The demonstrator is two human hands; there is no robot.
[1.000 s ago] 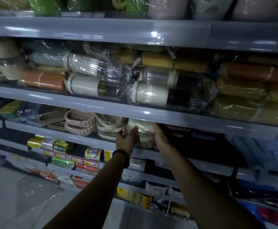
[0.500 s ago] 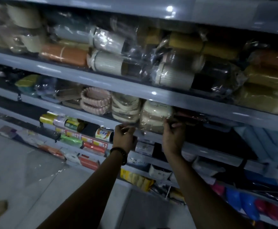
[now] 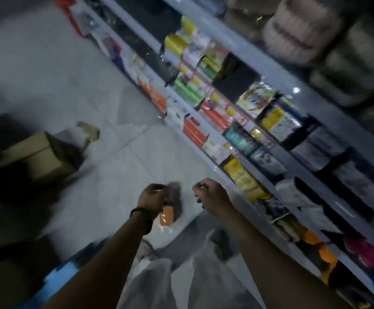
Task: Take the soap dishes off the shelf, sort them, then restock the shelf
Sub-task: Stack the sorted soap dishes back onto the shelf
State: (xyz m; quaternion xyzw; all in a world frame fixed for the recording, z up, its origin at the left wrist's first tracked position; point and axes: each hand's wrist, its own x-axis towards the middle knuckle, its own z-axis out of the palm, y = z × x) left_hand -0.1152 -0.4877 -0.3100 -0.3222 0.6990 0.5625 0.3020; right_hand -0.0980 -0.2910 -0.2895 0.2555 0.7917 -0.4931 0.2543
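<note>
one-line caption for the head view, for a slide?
Both hands, left and right, closed low over the floor beside the stocked shelf; motion-blurred.

Black band (image 3: 142,217) on my left wrist, and just under it a bright orange piece (image 3: 166,215) against the pale grey floor (image 3: 48,70). Brown cardboard box (image 3: 38,156) off to the side. On the grey shelf (image 3: 277,70): yellow, green and red packs (image 3: 206,97), pinkish ribbed dishes (image 3: 292,39) up top, blurry.
</note>
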